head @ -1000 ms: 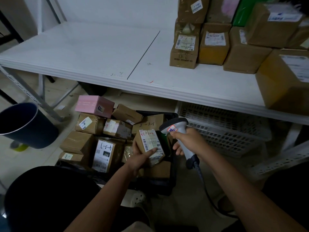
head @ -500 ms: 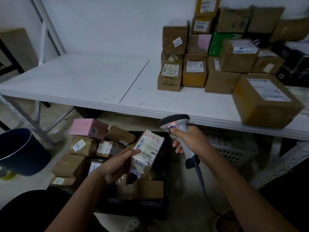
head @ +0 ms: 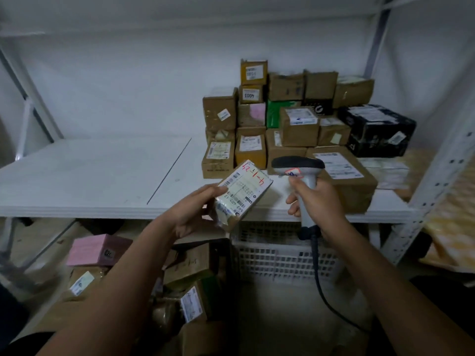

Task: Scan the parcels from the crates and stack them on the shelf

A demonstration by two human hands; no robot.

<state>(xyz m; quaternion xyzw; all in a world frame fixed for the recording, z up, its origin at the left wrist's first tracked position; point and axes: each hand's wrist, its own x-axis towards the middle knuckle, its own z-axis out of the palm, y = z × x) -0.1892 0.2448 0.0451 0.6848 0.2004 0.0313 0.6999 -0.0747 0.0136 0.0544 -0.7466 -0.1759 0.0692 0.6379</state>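
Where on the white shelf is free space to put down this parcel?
The shelf is bare left of the stacked boxes, across the seam. The right half is crowded. The left hand holds the parcel.

One head-worn wide-angle camera is looking forward and slightly down, facing the white flat metal shelf [head: 102, 176] and its stacked brown cardboard parcels [head: 282, 119] from close by, with both forearms reaching up from the bottom edge.

The held parcel [head: 243, 194] carries red handwriting and printed "502 602 12"; a stacked box [head: 251, 94] reads "4003".
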